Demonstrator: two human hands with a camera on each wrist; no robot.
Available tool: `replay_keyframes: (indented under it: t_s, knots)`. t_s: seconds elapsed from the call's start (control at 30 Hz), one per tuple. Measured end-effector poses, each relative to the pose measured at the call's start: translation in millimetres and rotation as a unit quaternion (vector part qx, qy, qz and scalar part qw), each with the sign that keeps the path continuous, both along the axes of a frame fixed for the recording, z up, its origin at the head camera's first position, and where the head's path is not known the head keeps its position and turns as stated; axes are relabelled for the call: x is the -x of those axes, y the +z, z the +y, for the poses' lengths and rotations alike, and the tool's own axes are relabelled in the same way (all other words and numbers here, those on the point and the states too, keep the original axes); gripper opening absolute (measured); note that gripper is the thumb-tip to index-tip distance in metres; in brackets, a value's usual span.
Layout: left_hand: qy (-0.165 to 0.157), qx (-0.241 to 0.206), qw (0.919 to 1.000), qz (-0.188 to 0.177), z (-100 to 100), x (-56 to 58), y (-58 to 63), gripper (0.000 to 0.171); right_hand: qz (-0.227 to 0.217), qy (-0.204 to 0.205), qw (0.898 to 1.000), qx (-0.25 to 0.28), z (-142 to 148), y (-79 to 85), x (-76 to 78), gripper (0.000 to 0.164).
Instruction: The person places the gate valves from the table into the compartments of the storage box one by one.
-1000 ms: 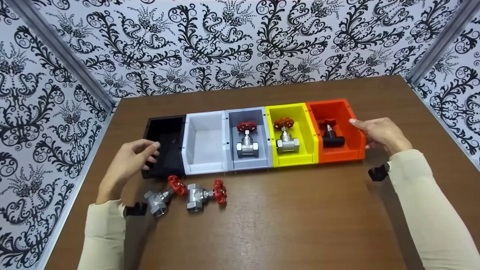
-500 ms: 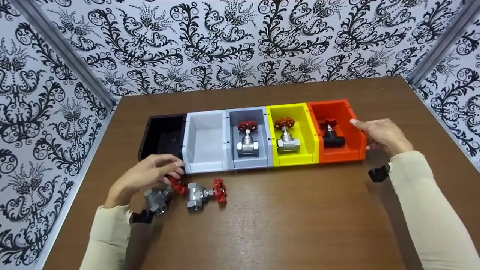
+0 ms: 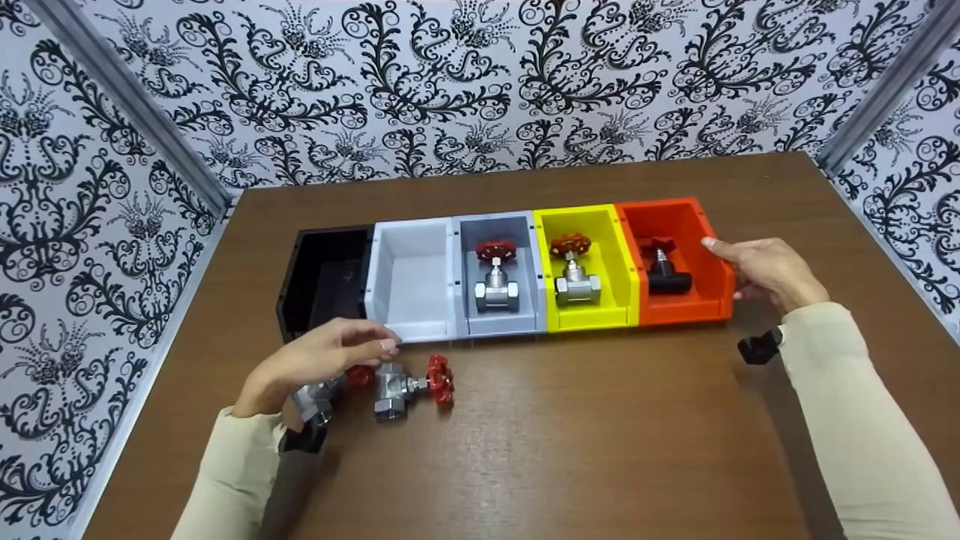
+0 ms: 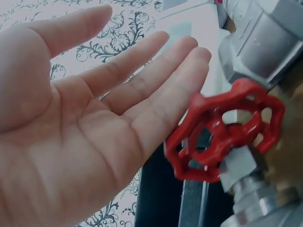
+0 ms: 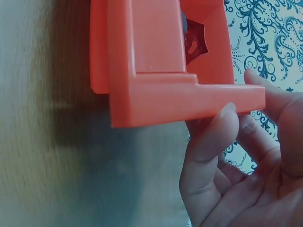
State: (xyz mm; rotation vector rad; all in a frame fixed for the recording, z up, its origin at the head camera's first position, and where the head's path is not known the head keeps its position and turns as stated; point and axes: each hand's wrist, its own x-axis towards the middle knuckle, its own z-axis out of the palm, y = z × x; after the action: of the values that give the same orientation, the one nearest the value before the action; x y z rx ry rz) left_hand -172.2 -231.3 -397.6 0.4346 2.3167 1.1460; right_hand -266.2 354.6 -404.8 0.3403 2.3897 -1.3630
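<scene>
My left hand (image 3: 326,361) hovers over a metal valve (image 3: 313,405) with a red handwheel, covering part of it; its fingertips are by the front lip of the white bin (image 3: 416,330). In the left wrist view its fingers (image 4: 156,101) are extended, holding nothing, beside a red handwheel (image 4: 232,135). A second valve (image 3: 390,394) lies on its side just right of that hand. My right hand (image 3: 776,271) pinches the right side wall of the orange bin (image 3: 686,310), thumb at the rim and fingers against the outside. A black valve (image 3: 667,282) lies in that bin.
Joined in a row are a black bin (image 3: 304,281), the white bin, a grey bin (image 3: 506,327), a yellow bin (image 3: 592,319) and the orange bin. Metal valves sit in the grey (image 3: 496,292) and yellow (image 3: 577,286) ones. Patterned walls enclose the brown table (image 3: 570,435).
My left hand has moved from the black bin's left front, rightward and toward me, over the left valve. My right hand stays at the orange bin, and the row has hardly moved.
</scene>
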Motion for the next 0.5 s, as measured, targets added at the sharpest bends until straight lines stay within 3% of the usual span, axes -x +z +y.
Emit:
replay_keyframes:
  t_s: [0.17,0.5]
  knots:
    - [-0.023,0.030,0.9990,0.021,5,-0.1,-3.3,0.040,0.000,0.001,1.000,-0.007,0,0.6,-0.8,0.088]
    - [-0.067,0.014,0.9975,0.021,18,5.7,-10.3,0.036,-0.002,0.002,1.000,-0.006,0,1.1,-1.3,0.090]
